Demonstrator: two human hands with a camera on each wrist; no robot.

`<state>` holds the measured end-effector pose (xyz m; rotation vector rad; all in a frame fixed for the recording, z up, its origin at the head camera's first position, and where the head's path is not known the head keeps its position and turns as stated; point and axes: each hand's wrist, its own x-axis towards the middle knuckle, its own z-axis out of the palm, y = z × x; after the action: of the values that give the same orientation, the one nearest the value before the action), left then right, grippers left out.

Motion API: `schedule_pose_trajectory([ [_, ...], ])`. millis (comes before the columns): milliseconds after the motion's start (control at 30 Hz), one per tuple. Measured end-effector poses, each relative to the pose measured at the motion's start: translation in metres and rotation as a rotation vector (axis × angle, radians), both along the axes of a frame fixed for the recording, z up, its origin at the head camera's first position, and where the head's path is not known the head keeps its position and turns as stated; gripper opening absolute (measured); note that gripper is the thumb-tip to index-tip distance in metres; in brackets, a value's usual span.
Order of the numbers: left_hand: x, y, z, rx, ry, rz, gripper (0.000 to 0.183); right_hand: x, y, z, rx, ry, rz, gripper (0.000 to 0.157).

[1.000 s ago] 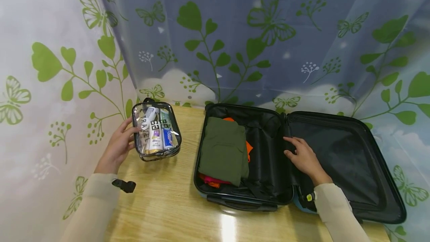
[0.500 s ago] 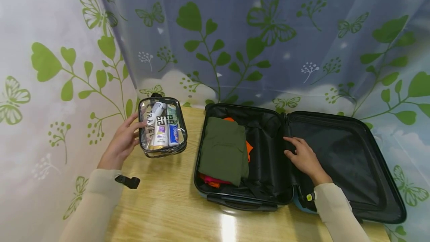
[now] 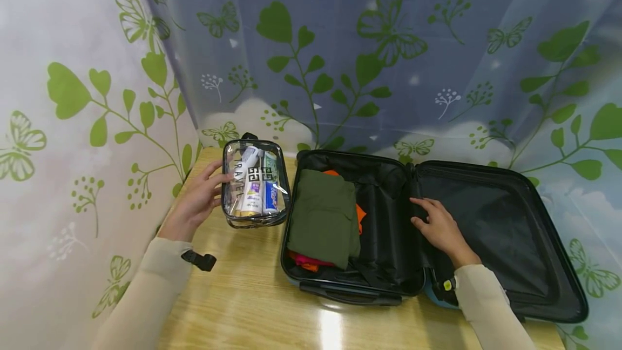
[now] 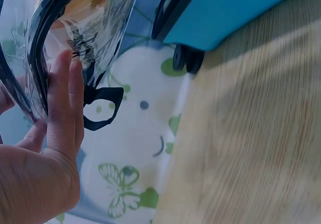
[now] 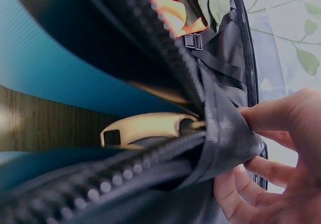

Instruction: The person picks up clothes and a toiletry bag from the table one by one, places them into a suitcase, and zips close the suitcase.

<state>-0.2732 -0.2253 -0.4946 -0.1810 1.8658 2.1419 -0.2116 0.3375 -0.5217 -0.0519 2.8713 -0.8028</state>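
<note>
A clear zippered toiletry bag (image 3: 255, 182) with black trim is held up by its left side in my left hand (image 3: 196, 199). Tubes and bottles show through its printed front. In the left wrist view, the fingers (image 4: 62, 103) lie along its black edge. The bag hangs tilted just left of an open suitcase (image 3: 381, 242). A folded dark green garment (image 3: 323, 217) lies in the suitcase's left half, with orange and red cloth (image 3: 308, 261) peeking out beneath. My right hand (image 3: 442, 231) holds the black lining at the hinge, its fingertips on either side of a fabric fold (image 5: 233, 138).
The suitcase lid (image 3: 486, 231) lies folded out to the right. Both halves rest on a wooden table (image 3: 233, 296). A curtain (image 3: 316, 58) printed with leaves and butterflies rises behind and at the left. Inside the case runs a buckled strap (image 5: 193, 41).
My left hand has carried the toiletry bag rightward, and the bag's right edge now reaches the suitcase's left rim in the head view. My right hand and the suitcase have stayed put.
</note>
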Motion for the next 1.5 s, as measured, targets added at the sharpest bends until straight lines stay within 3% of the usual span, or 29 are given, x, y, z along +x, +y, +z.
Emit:
schedule_pose_trajectory([
  [733,-0.006,0.066,0.012,-0.027,0.007,-0.089,0.068,-0.001,0.0,-0.001,0.0,0.005,0.001,0.059],
  [1500,-0.006,0.133,0.011,0.017,0.007,-0.187,0.07,-0.001,0.001,-0.001,-0.001,0.02,0.014,0.059],
])
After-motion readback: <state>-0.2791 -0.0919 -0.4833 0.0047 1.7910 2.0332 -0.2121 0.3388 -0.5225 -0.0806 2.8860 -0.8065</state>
